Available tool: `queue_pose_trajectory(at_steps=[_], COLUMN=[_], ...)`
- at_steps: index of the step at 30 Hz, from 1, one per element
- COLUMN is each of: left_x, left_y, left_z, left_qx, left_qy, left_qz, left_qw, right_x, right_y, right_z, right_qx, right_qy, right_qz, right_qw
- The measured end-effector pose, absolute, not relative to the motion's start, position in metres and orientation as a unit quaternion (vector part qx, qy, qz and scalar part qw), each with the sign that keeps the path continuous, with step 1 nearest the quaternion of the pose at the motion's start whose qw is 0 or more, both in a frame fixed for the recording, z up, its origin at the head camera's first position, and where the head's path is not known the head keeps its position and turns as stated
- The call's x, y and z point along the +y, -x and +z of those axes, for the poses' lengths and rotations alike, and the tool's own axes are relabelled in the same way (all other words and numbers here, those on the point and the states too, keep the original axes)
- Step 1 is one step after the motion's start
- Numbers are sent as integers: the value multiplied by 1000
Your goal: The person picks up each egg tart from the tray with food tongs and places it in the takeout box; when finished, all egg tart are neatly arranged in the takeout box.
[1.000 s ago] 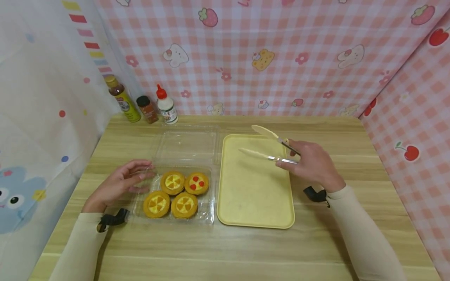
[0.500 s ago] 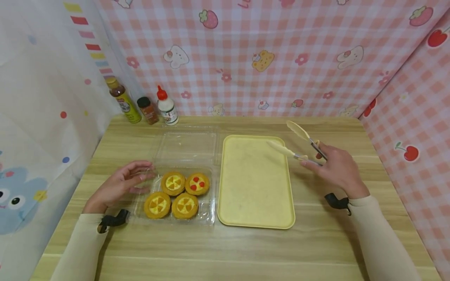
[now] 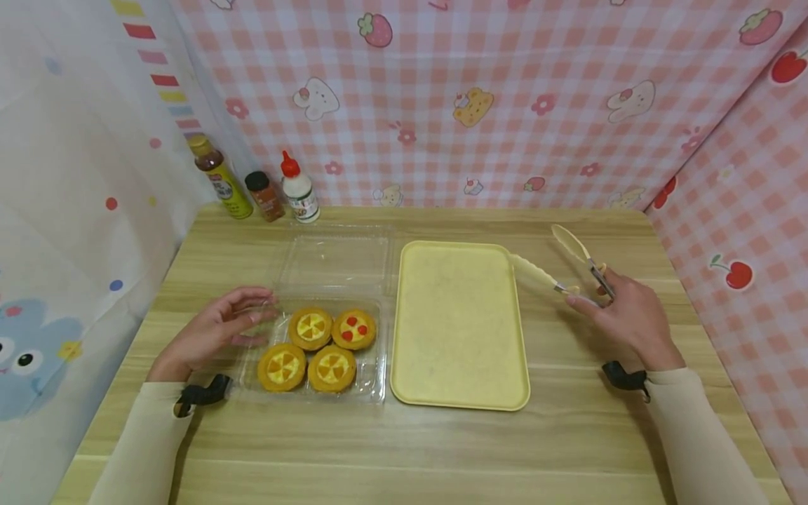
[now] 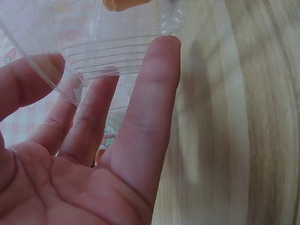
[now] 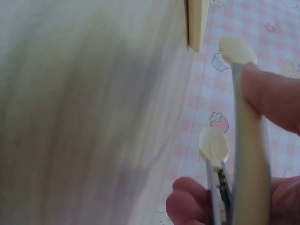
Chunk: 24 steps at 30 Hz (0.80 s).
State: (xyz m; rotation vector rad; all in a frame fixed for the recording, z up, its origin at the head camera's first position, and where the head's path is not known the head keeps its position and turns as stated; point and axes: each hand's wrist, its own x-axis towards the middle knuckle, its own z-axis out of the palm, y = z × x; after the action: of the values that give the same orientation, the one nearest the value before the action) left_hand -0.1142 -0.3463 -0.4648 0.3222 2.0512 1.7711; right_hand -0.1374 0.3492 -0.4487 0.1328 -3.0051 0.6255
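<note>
My right hand (image 3: 634, 319) grips a pair of tongs (image 3: 533, 272) with cream-coloured tips and metal arms, to the right of the yellow tray (image 3: 457, 393). Its tips stand spread apart with nothing between them. In the right wrist view, the thumb lies along one arm of the tongs (image 5: 248, 154) and fingers curl at the other. My left hand (image 3: 217, 330) touches the left side of a clear plastic container (image 3: 369, 382), its fingers fairly straight at the ribbed wall (image 4: 110, 58). In the container sit several egg tarts (image 3: 331, 368), one topped with red pieces.
At the back left stand a sauce bottle (image 3: 222, 179), a black-capped spice jar (image 3: 265, 198) and a white squeeze bottle (image 3: 299, 193) with a red cap. The container's clear lid (image 3: 337, 259) lies folded back behind it. Patterned cloth (image 3: 404, 91) closes off the back.
My right hand has moved right with the tongs, from over the tray to beside it. My left hand, the container and the tarts have stayed in place.
</note>
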Motion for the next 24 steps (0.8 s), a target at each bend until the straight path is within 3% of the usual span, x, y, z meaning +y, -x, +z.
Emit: queue_pose_trajectory(at_steps=[24], left_x=[-348], left_y=[116], left_z=[-467], left_qx=[731], left_qy=[-119], left_qz=[640], left_qw=[207], right_x=[354], right_y=[98], right_z=[-462], right_qx=[-974], right_qy=[3], right_qz=[216], right_qw=[-71])
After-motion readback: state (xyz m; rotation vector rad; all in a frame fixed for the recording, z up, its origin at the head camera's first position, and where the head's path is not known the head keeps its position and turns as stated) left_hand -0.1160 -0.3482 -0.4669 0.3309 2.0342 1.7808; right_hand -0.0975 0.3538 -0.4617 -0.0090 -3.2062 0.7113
